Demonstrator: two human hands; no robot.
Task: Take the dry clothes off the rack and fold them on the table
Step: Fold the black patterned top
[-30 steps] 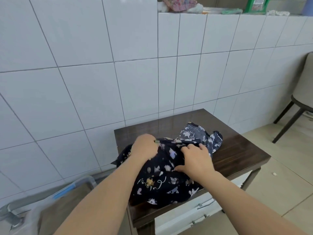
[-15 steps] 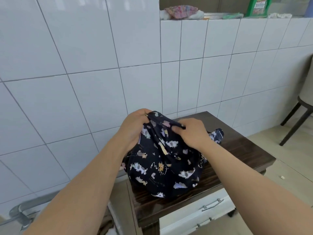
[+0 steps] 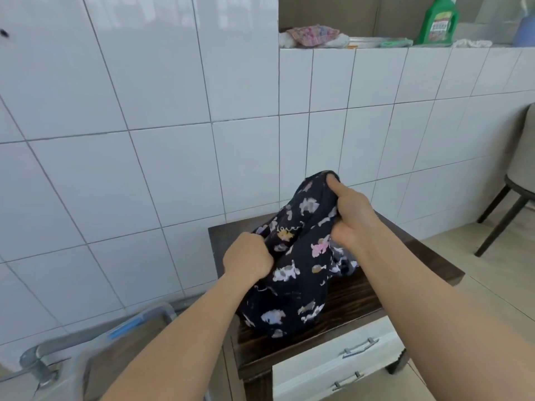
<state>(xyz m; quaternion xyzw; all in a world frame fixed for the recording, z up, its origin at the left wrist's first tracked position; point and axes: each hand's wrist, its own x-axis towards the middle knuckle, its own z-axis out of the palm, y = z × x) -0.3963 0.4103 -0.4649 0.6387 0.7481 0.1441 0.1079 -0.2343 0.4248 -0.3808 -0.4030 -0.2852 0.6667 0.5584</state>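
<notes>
Above the worktop (image 3: 428,256), both hands, left (image 3: 248,260) and right (image 3: 351,217), grip the bunched garment (image 3: 292,287); its loose hem could slide off the front edge.

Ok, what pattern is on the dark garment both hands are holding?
Small pale animal-like shapes scattered over navy cloth, clearest in the head view.

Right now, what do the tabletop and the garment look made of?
Tabletop: dark wood or wood-look laminate, glossy; grain streaks and wall reflections show. Garment: thin soft woven or knit fabric, matte navy with printed animals; it bunches and drapes limply. The fibre can't be told.
</notes>
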